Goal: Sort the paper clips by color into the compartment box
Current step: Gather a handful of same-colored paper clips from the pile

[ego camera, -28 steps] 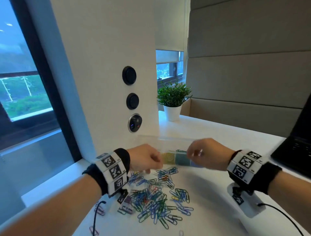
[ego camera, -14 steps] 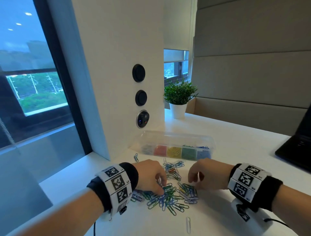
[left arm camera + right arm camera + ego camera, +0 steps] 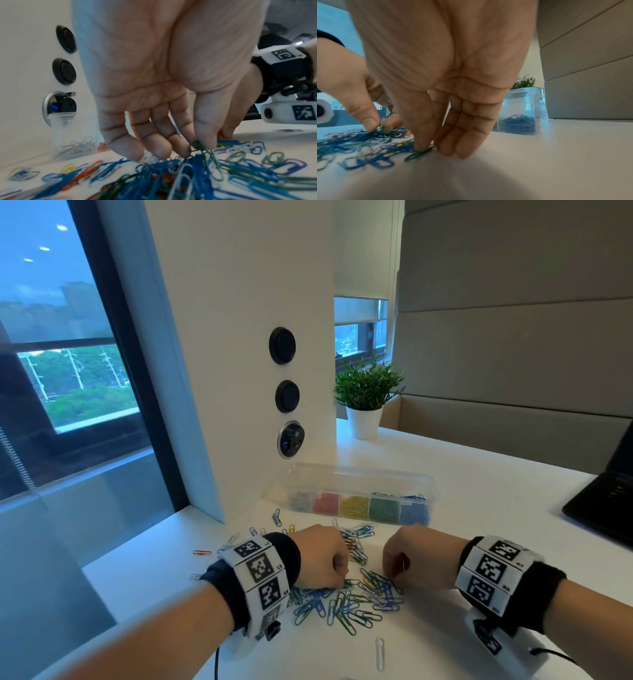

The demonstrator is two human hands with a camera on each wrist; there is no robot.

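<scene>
A mixed pile of coloured paper clips [image 3: 352, 597] lies on the white table [image 3: 479, 508]. Behind it stands the clear compartment box [image 3: 359, 498], its cells holding white, red, yellow, green and blue clips. My left hand [image 3: 197, 146] is down on the pile, thumb and forefinger pinching a green clip [image 3: 211, 161] that is partly lifted. My right hand [image 3: 429, 148] is at the pile's right edge, where its thumb and fingertips pinch another green clip [image 3: 418, 154] lying on the table. In the head view both hands [image 3: 322, 556] [image 3: 414, 559] show only their backs.
Stray clips lie apart from the pile: a red one [image 3: 202, 552] at the left and a white one [image 3: 379, 654] near me. A white pillar with round sockets [image 3: 287, 395] rises behind the box. A potted plant [image 3: 364, 402] stands far back, and a black laptop [image 3: 603, 501] at the right.
Both hands came back from the box and dropped onto the pile. Over the last half second they stayed there, fingers closing on clips.
</scene>
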